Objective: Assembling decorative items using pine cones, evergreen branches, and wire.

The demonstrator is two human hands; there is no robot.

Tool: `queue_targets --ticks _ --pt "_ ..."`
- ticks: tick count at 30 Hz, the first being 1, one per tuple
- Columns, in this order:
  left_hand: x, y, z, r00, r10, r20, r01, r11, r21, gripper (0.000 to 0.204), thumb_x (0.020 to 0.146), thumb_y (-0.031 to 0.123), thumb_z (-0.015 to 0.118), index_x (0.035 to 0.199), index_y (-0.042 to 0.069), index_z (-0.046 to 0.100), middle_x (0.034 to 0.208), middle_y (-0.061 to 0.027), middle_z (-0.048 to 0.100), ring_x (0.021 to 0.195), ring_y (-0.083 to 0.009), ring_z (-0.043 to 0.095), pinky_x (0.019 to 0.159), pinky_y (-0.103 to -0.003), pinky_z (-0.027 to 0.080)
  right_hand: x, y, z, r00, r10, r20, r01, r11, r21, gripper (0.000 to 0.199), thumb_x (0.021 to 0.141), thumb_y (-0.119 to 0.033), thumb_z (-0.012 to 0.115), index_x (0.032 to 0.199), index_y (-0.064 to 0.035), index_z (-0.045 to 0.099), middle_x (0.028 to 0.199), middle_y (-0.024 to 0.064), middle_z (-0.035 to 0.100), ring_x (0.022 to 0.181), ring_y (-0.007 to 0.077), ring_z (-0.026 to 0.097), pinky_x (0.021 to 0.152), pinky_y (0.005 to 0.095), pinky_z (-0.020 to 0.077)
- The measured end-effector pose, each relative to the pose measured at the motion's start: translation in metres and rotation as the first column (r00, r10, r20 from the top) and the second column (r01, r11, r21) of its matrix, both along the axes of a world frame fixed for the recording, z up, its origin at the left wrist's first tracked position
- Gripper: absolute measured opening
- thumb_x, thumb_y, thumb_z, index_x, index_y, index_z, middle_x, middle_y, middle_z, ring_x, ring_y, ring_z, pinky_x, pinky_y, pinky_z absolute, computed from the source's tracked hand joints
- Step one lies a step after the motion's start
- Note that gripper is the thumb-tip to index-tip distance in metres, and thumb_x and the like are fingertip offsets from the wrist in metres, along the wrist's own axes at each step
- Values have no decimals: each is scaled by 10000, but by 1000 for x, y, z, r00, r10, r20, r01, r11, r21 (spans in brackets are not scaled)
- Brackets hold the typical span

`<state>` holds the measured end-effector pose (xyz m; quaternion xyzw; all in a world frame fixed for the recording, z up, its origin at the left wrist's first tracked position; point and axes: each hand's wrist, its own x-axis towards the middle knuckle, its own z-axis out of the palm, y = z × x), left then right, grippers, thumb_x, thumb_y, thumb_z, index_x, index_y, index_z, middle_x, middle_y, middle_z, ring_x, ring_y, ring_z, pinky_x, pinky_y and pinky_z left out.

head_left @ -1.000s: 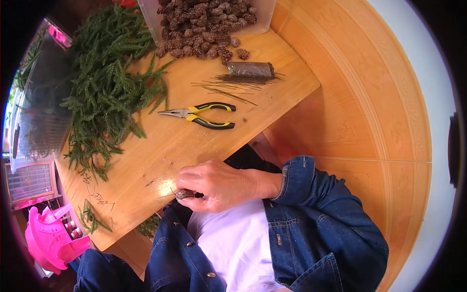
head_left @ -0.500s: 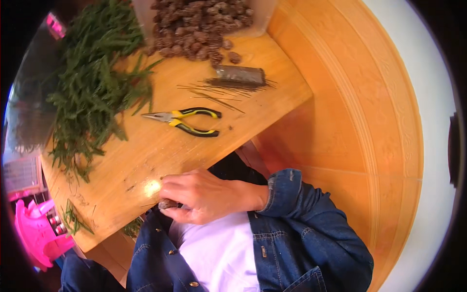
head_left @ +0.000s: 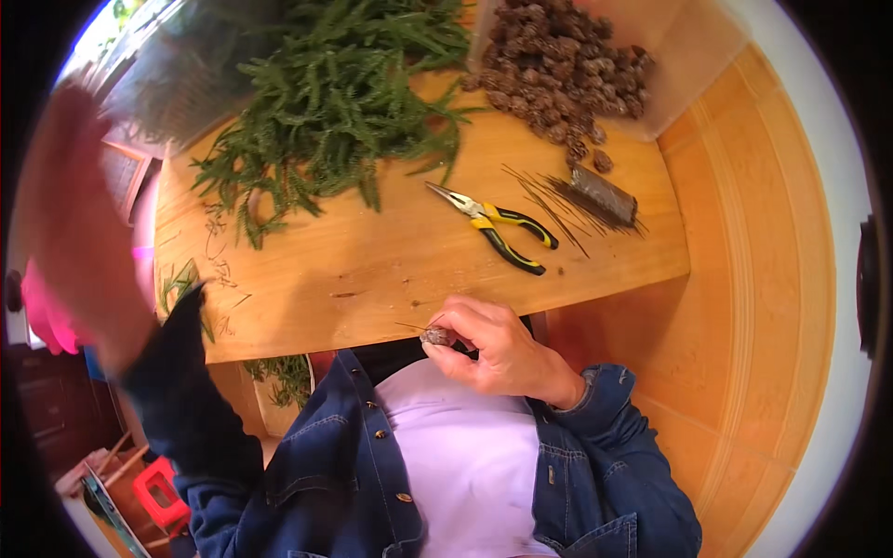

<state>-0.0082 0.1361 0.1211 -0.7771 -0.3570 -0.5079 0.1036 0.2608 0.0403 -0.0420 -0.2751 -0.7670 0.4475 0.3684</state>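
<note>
The left hand (head_left: 79,223), unseen half a second earlier, had risen, blurred, beyond the bench (head_left: 391,232)'s left edge, its grip impossible to tell; the right hand (head_left: 502,352) stayed clamped on a pine cone (head_left: 437,337) just off the front edge. A clear bin (head_left: 696,79), back right, held piled cones (head_left: 558,70). Greenery (head_left: 339,112) covered the back left, pliers (head_left: 491,226) lay mid-bench, loose wires (head_left: 549,206) near the right edge
</note>
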Motion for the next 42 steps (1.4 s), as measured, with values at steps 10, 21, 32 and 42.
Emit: queue_targets --ticks 10,21,32,42 --pt "35 50 -86 935 -15 -354 -193 816 -545 211 829 206 618 950 33 620 898 -84 627 835 -231 602 707 -372 466 3 1 1 999 -28 -35 28 999 -25 152 734 18 660 839 27 550 720 106 541 582 207 533 525 288 425" --pt "93 98 -104 713 59 -699 -236 959 -159 227 809 198 617 987 60 595 952 -101 595 913 -300 541 754 -371 435 12 -1 0 999 -26 -24 24 999 -47 143 749 -25 657 844 18 559 747 127 555 610 261 561 549 332 454" --pt "80 118 -85 828 -100 -551 -287 770 -570 129 828 191 634 896 81 630 777 -34 611 710 -176 587 610 -309 449 29 -2 -6 993 -106 -56 103 994 -40 144 745 -1 660 855 25 571 735 100 556 617 199 556 545 280 442" --pt "53 47 -51 959 136 250 93 682 -726 218 835 159 633 729 -13 552 635 -90 559 575 -183 530 532 -348 421 29 23 24 987 -133 -89 118 981 -152 118 828 -56 617 898 29 574 906 59 530 757 107 482 671 224 397"
